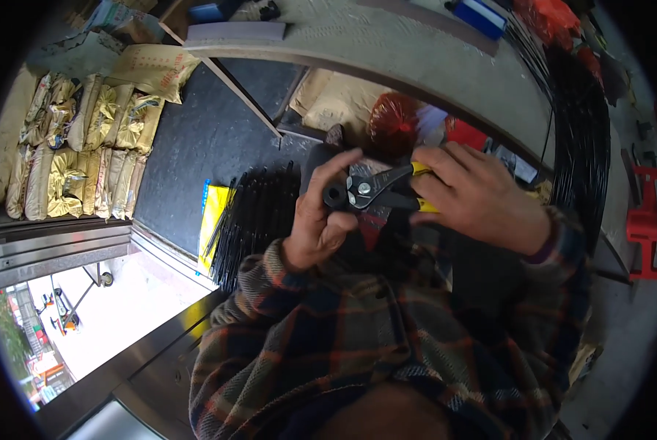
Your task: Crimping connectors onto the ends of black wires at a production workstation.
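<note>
In front of my chest my right hand (479, 192) is closed around the yellow handles of a pair of cutting pliers (376, 187). The dark metal head, with a bright pivot bolt, points left. My left hand (312, 220) pinches a short black tube (334, 196) between thumb and fingers, its round hole facing up. The plier jaws reach right beside this tube; whether they grip it I cannot tell. To the left of my left hand a bundle of thin black tubes (259, 220) lies on a yellow sheet (214, 213).
Several tan packed sacks (86, 161) are stacked at far left. A grey worktop (416, 48) crosses ahead, a red bag (396, 125) beneath it. Long black strands (581, 139) hang over its right end. A red stool (644, 220) stands far right; an open doorway (108, 308) is lower left.
</note>
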Available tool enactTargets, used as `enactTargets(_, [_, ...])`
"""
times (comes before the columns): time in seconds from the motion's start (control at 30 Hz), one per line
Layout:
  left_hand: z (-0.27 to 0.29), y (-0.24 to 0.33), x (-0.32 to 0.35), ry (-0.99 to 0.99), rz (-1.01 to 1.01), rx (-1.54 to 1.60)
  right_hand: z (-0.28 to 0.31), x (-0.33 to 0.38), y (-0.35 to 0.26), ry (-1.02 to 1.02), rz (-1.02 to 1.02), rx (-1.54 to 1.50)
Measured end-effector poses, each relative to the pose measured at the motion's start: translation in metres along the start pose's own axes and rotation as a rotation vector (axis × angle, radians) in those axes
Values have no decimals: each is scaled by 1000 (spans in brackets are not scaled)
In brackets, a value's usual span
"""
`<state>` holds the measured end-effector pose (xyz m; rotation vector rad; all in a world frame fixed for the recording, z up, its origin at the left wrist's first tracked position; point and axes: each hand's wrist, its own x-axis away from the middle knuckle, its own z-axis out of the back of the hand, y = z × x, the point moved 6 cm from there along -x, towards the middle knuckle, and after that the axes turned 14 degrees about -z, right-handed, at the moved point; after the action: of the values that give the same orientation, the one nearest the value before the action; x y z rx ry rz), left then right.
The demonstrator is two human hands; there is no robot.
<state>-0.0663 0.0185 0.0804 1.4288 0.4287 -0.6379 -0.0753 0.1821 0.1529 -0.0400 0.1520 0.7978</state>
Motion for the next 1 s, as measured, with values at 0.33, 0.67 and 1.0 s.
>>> enactTargets(0.33, [-10, 0, 9, -418, -29, 142, -33, 27, 15, -410, -166, -836])
enactTargets(0.67, [-31, -7, 2, -254, -52, 181, -29, 41, 15, 173, -165, 79])
enactTargets(1.0, [-27, -6, 1, -574, -70, 355, -58, 41, 21, -738, -354, -1121])
